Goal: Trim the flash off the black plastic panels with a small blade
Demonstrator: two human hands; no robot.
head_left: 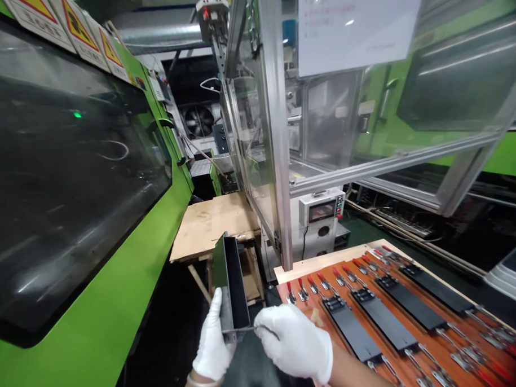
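My left hand (213, 338), in a white glove, is closed around the lower left side of a long, dark, open-sided plastic housing (234, 271). The housing is tilted, its far end pointing up and away from me. My right hand (293, 338), also gloved in white, pinches a thin dark tool (270, 330). That tool's tip meets the housing's near end; its exact kind is too small to make out.
On the right, an orange board (317, 314) carries several dark panels (384, 319) under red-handled toggle clamps (325, 281). A green machine (162, 280) borders the left. Ahead stand a wooden table (219, 217) and an aluminium-framed enclosure (280, 160).
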